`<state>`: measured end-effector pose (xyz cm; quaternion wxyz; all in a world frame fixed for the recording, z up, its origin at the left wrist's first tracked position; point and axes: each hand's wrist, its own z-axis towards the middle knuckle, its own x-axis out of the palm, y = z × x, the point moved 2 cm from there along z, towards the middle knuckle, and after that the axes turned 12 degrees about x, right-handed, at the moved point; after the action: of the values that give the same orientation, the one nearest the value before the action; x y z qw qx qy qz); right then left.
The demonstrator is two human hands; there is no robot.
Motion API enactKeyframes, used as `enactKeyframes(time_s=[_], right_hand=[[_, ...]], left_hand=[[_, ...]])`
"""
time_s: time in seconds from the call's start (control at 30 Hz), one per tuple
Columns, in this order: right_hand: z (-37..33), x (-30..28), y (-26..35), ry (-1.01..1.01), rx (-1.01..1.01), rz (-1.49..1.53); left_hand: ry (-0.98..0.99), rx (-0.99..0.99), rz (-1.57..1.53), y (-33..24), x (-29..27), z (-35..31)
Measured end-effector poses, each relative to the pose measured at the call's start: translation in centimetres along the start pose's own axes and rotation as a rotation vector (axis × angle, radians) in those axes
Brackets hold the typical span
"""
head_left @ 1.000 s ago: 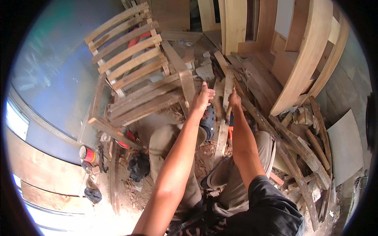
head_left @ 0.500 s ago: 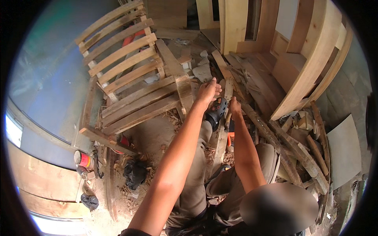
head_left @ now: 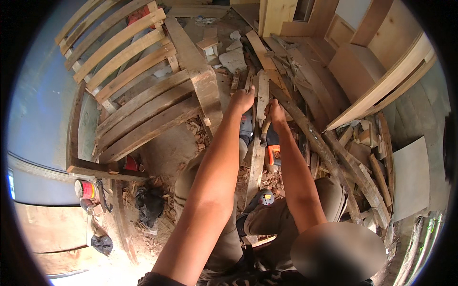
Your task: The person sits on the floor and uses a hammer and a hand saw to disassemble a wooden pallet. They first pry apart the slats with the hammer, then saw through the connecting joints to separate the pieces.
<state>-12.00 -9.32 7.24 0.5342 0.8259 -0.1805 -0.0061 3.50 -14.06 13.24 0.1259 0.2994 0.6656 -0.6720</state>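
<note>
My left hand (head_left: 242,100) is closed, thumb up, against the left edge of a short worn wooden plank (head_left: 262,90); what its fingers grip is hidden. On the plank's other side, my right hand (head_left: 276,115) is wrapped round the wooden handle of a hammer (head_left: 264,138), whose dark head hangs toward me. Under the short piece runs a longer plank (head_left: 255,172), between my feet. A saw with an orange handle (head_left: 273,155) lies right of it, partly behind my right forearm. My shoes (head_left: 260,199) show on both sides of the planks.
A slatted wooden pallet frame (head_left: 126,76) stands at the left. Old beams (head_left: 355,169) and scraps lie at the right, below a pale wooden cabinet frame (head_left: 377,97). Wood chips, a black plastic bag (head_left: 149,205) and a red-and-white can (head_left: 86,189) are on the floor at left.
My left hand has come down against the plank's edge, its fingers now closed rather than partly extended. My right hand keeps the hammer. The whole view has shifted right and down.
</note>
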Motion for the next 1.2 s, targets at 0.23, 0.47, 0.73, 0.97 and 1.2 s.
enactKeyframes(time_s=[0.23, 0.47, 0.73, 0.97, 1.2], right_hand=[[0.6, 0.0, -1.3, 0.014, 0.061, -0.029], [5.7, -3.5, -3.6, -0.235, -0.106, -0.054], [5.6, 2.3, -3.7, -0.232, -0.133, -0.129], [4.2, 2.3, -4.0, -0.181, -0.098, -0.176], [1.8, 2.2, -2.9, -0.139, -0.129, -0.007]], left_hand=[[0.067, 0.037, 0.230, 0.6, 1.2, -1.6], [0.196, 0.168, 0.175, -3.0, -0.9, -3.8], [0.016, 0.363, -0.032, -7.1, -2.3, -1.3], [0.033, 0.087, 0.036, 4.2, 3.0, 3.9], [-0.230, -0.182, -0.039, 9.2, 11.2, 4.3]])
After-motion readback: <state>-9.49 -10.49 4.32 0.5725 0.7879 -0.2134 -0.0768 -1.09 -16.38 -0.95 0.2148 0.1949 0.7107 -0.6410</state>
